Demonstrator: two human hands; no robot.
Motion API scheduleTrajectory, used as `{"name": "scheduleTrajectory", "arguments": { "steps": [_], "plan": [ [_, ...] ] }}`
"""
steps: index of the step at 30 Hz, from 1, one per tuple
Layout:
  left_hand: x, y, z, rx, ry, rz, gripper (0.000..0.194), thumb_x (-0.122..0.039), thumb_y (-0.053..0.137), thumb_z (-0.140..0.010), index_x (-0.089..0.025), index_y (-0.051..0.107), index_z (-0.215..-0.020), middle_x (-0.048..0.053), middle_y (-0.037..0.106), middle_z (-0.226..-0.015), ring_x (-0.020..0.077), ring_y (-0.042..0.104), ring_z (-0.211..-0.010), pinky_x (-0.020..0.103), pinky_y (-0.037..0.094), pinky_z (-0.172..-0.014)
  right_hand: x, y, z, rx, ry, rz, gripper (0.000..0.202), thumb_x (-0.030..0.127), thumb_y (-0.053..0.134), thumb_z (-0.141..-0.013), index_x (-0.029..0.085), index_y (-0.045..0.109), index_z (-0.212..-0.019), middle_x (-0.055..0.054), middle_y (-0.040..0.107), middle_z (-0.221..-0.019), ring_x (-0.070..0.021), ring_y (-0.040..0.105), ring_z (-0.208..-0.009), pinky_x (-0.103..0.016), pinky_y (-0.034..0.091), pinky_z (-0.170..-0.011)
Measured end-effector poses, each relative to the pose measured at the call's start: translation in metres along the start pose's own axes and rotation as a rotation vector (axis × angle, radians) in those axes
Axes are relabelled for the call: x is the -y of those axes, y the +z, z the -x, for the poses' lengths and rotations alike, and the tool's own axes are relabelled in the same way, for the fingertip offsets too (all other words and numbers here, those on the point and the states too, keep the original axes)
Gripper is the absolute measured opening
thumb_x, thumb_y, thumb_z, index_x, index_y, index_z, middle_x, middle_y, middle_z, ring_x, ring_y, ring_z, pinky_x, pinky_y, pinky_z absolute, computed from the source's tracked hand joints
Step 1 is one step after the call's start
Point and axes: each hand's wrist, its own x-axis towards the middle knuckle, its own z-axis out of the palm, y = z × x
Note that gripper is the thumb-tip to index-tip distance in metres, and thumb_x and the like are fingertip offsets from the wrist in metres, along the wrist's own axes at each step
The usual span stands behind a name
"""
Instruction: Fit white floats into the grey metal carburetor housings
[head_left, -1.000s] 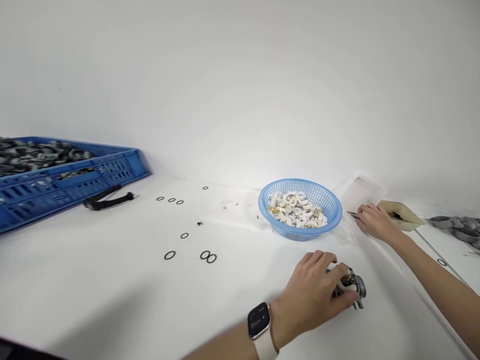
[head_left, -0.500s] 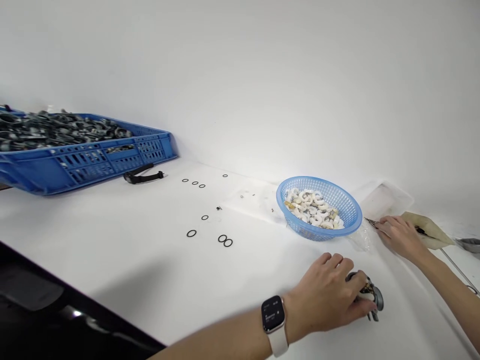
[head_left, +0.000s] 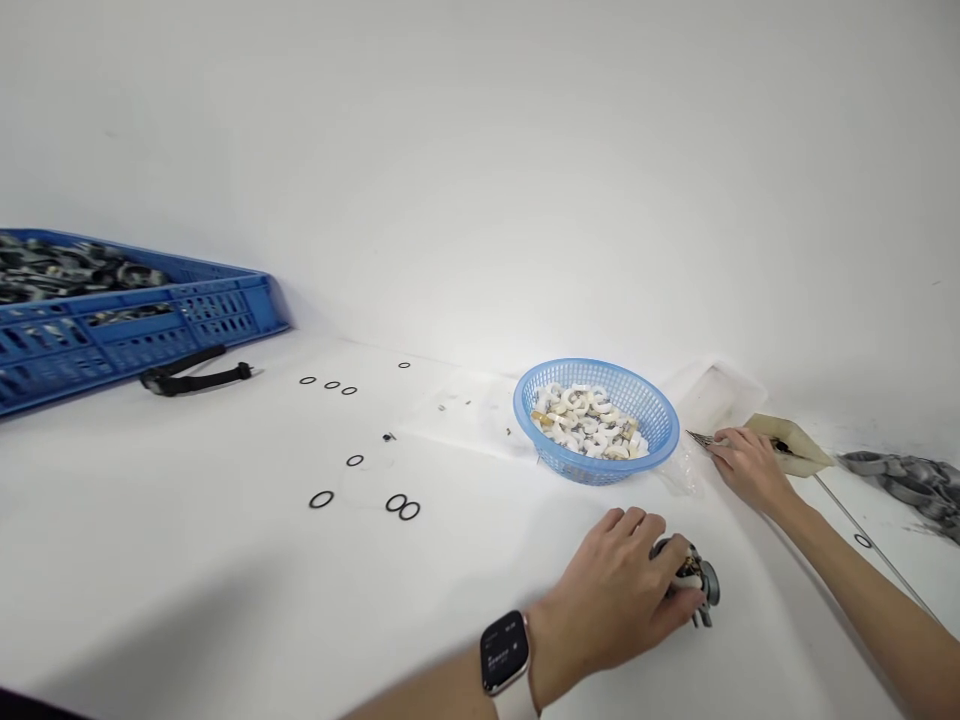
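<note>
My left hand (head_left: 611,595), with a watch on its wrist, is closed over a small grey metal part (head_left: 697,580) that rests on the white table. My right hand (head_left: 746,465) lies farther back on the table and pinches thin metal tweezers (head_left: 701,439), whose tips point left. A round blue basket (head_left: 660,418) filled with small white and tan C-shaped pieces stands between the hands and the wall, just left of my right hand.
A big blue crate (head_left: 135,335) of dark metal parts sits far left, a black strap (head_left: 191,380) in front of it. Several black O-rings (head_left: 321,499) lie scattered mid-table. A beige tray (head_left: 795,445) and grey metal rings (head_left: 907,480) are at the right.
The view swung right and back left. Both hands stay where they were, the left on the metal part, the right on the tweezers.
</note>
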Motion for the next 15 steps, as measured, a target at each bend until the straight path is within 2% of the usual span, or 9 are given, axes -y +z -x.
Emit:
{"name": "scheduleTrajectory", "arguments": {
  "steps": [5,8,12,14,15],
  "plan": [
    [0.0,0.0,0.0,0.002,-0.018,0.035,0.022,-0.038,0.056,-0.099,-0.018,0.061,-0.108,0.008,0.064,-0.098,0.0251,0.06,-0.091,0.039,0.05,-0.082,-0.001,-0.006,-0.005,-0.018,0.049,-0.057,0.037,0.021,0.039,-0.097,0.02,0.076,-0.092,-0.014,0.07,-0.11,-0.0328,0.054,-0.109,-0.043,0.038,-0.081],
    [0.001,0.003,0.001,-0.015,-0.046,0.095,0.021,-0.039,0.059,-0.098,-0.02,0.061,-0.107,0.007,0.064,-0.099,0.025,0.06,-0.092,0.038,0.05,-0.083,-0.004,-0.018,-0.01,-0.038,0.094,-0.112,0.038,0.025,0.037,-0.098,0.02,0.074,-0.091,-0.015,0.07,-0.108,-0.0334,0.056,-0.106,-0.044,0.04,-0.082],
    [0.002,0.006,0.001,-0.025,-0.114,0.21,0.025,-0.038,0.065,-0.094,-0.022,0.061,-0.112,0.005,0.065,-0.101,0.0247,0.062,-0.095,0.039,0.05,-0.086,0.005,-0.048,-0.005,-0.026,0.112,-0.227,0.036,0.031,0.033,-0.101,0.023,0.068,-0.096,-0.01,0.07,-0.104,-0.0281,0.06,-0.098,-0.041,0.045,-0.084],
    [0.002,0.006,0.001,-0.015,-0.147,0.26,0.026,-0.038,0.067,-0.093,-0.022,0.06,-0.112,0.005,0.065,-0.102,0.0245,0.062,-0.097,0.039,0.05,-0.088,0.02,-0.07,0.006,0.018,0.124,-0.325,0.033,0.037,0.033,-0.103,0.026,0.064,-0.1,-0.007,0.07,-0.104,-0.0254,0.061,-0.095,-0.037,0.047,-0.081],
    [0.002,0.006,0.001,-0.009,-0.161,0.28,0.026,-0.038,0.068,-0.092,-0.022,0.061,-0.111,0.005,0.065,-0.102,0.0245,0.062,-0.097,0.039,0.05,-0.088,0.03,-0.082,0.014,0.061,0.158,-0.45,0.031,0.041,0.034,-0.103,0.027,0.062,-0.1,-0.007,0.069,-0.103,-0.0256,0.061,-0.095,-0.037,0.048,-0.08]
  ]
}}
